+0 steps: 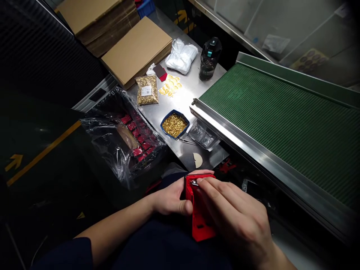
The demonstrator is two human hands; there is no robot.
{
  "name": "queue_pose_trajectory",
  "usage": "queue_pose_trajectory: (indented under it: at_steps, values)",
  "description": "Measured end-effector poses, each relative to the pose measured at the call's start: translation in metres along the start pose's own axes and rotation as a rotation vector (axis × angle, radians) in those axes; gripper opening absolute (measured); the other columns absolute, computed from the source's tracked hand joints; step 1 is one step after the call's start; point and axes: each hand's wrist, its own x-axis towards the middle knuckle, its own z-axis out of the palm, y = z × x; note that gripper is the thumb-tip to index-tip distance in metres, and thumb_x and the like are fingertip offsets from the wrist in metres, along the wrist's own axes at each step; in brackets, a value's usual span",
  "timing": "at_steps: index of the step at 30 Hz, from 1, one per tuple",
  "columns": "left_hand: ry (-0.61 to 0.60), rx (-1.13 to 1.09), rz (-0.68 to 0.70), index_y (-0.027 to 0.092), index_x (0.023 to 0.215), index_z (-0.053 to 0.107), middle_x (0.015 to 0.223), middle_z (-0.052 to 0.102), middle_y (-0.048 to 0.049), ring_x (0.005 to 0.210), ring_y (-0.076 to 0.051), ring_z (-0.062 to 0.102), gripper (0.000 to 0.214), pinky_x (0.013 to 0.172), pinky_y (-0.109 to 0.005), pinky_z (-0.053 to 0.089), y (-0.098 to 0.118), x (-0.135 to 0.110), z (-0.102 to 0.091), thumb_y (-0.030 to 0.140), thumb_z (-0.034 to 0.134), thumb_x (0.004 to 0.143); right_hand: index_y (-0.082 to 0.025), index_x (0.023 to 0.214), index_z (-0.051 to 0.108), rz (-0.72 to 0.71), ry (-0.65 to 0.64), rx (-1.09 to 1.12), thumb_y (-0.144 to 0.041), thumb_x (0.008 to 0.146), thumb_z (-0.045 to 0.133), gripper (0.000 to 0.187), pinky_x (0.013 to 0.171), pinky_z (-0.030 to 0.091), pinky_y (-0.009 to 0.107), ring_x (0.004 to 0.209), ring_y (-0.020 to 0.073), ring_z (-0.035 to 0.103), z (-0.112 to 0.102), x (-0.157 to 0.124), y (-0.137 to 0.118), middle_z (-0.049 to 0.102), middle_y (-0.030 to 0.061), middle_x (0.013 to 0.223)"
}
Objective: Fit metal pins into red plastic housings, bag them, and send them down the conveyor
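My left hand (pixel 171 198) is wrapped round the left side of a red wallet-like case (pixel 204 230), its thumb on the near edge and its fingers behind. The case stands tilted in front of my body and has a dark slot low on its face. My right hand (pixel 239 210) reaches over it, fingertips closed at a small shiny metal piece (pixel 194 183) near the top. The right palm hides part of the case. Beyond my hands, a blue tray (pixel 161 125) of small gold-coloured metal parts (pixel 174 125) sits on the metal table, with tweezers (pixel 188 141) beside it.
Right of the table runs a green conveyor belt (pixel 270 123). A plastic-lined box (pixel 123 150) with red packed pieces stands left. On the table are a bag of gold parts (pixel 147 92), cardboard sheets (pixel 137 48), a white plastic bundle (pixel 182 56) and a dark bottle (pixel 209 60).
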Motion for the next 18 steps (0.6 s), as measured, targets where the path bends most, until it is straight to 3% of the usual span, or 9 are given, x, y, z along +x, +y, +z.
queue_pose_trajectory:
  at_steps: [14,18]
  values:
    - [-0.018,-0.038,-0.018,0.019,0.153,0.034,0.149,0.047,-0.0213,0.14,-0.042,0.043,0.098,0.116,-0.055,0.031,-0.0008,-0.0005,-0.0007,0.059,0.078,0.076,-0.003,0.13,0.062,-0.081,-0.004,-0.071,-0.005,0.091,0.063,0.039,0.082,0.057,0.037,0.103,0.0285,0.069,-0.0002,-0.0029,0.0,0.071,0.0202,0.117]
    - [-0.03,-0.072,-0.027,0.019,0.154,0.033,0.153,0.043,-0.0222,0.142,-0.043,0.04,0.098,0.115,-0.056,0.032,-0.0016,-0.0012,-0.0007,0.059,0.077,0.076,-0.007,0.12,0.066,0.04,0.056,-0.016,-0.006,0.089,0.066,0.031,0.085,0.054,0.032,0.097,0.0223,0.069,-0.0016,-0.0029,-0.0019,0.072,0.0151,0.11]
